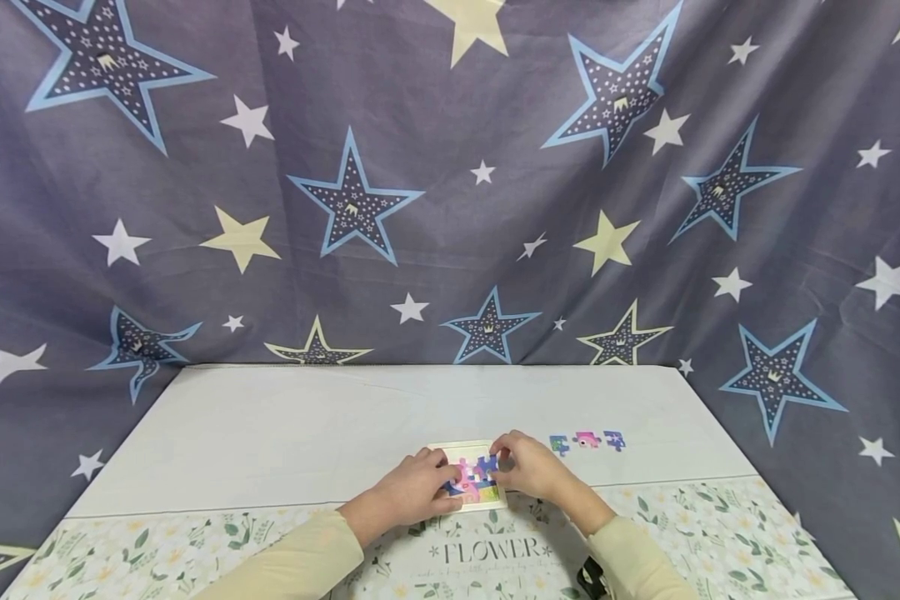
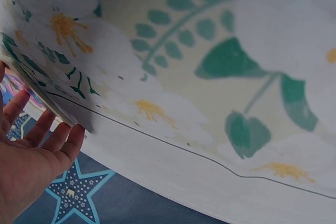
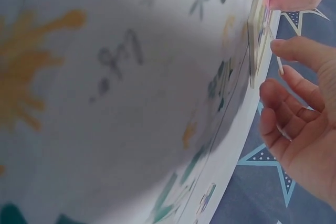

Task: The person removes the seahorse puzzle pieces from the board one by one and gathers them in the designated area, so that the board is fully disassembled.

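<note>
A small puzzle tray with a pale frame lies on the table, partly filled with pink, blue and green pieces. My left hand rests at its left side, with fingertips touching the rim and the pieces. In the left wrist view, the left hand has loosely bent fingers against the tray's edge. Over the tray's right side, my right hand pinches a blue puzzle piece. From the right wrist, that piece shows as a thin pale edge between thumb and index finger of the right hand. Fingers hide parts of the tray.
To the right lie three loose puzzle pieces: a green-and-blue piece, a pink piece and a blue piece. A floral cloth covers the near part of the white table. Behind hangs a star-patterned curtain.
</note>
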Demonstrator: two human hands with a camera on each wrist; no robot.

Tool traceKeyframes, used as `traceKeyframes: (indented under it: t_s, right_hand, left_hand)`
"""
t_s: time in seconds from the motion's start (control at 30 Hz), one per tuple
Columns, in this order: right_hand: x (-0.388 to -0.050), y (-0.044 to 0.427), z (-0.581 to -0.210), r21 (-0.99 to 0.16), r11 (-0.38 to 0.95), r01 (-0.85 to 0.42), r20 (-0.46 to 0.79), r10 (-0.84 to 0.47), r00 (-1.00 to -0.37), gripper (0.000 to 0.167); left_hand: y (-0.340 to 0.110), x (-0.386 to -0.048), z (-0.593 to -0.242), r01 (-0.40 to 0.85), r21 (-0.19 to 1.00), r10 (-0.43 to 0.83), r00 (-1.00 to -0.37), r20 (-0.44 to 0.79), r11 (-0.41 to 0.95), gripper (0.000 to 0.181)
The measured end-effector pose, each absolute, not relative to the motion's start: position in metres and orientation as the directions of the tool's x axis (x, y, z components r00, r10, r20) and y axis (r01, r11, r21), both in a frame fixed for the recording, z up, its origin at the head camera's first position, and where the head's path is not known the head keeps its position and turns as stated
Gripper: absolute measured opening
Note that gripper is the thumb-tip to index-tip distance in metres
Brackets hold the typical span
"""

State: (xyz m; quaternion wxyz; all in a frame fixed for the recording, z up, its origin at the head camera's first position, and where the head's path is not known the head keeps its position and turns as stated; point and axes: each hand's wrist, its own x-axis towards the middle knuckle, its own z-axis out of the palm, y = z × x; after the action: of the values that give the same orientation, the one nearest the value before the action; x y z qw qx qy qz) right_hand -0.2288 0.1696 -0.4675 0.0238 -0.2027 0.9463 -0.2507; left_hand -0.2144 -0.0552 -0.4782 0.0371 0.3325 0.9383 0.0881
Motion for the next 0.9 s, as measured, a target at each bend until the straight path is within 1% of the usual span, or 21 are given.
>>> traceKeyframes:
  t_s: [0.37, 0.63, 0.9]
  right_hand:
    - [-0.226, 0.175, -0.465, -0.497, 0.788, -0.364, 0.068, -0.383, -0.921, 0.028]
    - [-0.225, 0.179, -0.467, -0.489, 0.782, -0.387, 0.101, -0.390, -0.915, 0.028]
    - [-0.227, 0.185, -0.470, -0.507, 0.782, -0.364, 0.083, -0.376, -0.923, 0.027]
  left_hand:
    - [-0.056, -0.214, -0.475, 0.616, 0.209, 0.634, -0.773, -0.023, 0.759, 0.044]
    - [-0.056, -0.213, -0.475, 0.612, 0.204, 0.629, -0.777, -0.023, 0.764, 0.044]
    - [-0.057, -0.214, -0.477, 0.605, 0.207, 0.623, -0.781, -0.033, 0.769, 0.045]
